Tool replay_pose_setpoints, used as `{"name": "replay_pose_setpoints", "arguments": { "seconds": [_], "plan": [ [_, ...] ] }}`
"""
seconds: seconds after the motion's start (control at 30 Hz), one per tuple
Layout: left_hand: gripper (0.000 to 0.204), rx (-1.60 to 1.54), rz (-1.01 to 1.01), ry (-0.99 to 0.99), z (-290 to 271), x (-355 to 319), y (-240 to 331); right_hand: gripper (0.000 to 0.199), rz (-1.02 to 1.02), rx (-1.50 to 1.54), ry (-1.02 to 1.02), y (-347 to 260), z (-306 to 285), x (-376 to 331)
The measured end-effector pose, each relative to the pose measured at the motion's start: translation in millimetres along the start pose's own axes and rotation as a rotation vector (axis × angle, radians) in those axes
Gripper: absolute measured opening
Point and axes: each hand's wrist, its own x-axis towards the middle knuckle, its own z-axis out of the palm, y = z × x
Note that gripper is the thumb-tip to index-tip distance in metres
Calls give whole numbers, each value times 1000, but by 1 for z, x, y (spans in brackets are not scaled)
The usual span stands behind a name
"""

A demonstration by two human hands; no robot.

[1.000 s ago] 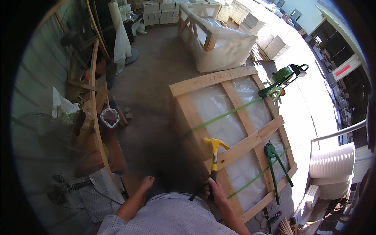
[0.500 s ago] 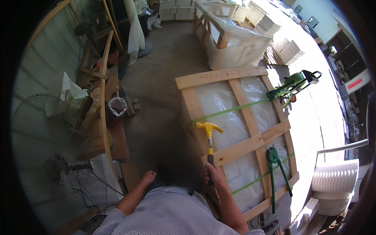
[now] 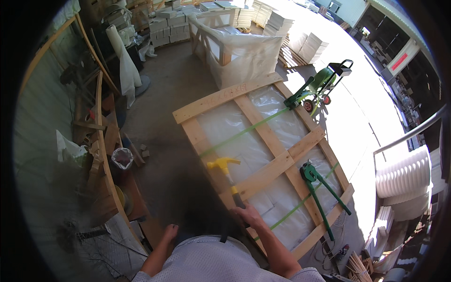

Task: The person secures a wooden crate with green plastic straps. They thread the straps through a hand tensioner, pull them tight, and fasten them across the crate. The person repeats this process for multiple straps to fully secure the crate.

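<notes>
Your right hand (image 3: 250,216): hammer (image 3: 230,179) gripped, now slanting more along the left side of the crate (image 3: 287,160); held, not striking. Your left hand (image 3: 170,232): curled, contents unclear.

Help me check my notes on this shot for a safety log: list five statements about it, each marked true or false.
1. The right hand holds a yellow-headed hammer. True.
2. The left hand is also on the hammer. False: it is apart from it.
3. The green long-handled tool stands on the floor. False: it lies on top of the wooden crate.
4. A green strap runs across the crate. True.
5. The ribbed white roll is left of the crate. False: it is to the right.
</notes>
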Motion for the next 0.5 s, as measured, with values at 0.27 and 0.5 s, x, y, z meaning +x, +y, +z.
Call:
{"name": "replay_pose_setpoints", "arguments": {
  "seconds": [0.27,0.5],
  "plan": [
    [42,254,175,43,2,6,48,28,-140,47,185,76,-23,-53],
    [46,393,180,-56,3,12,104,20,-81,563,508,89,-29,-36]
  ]
}}
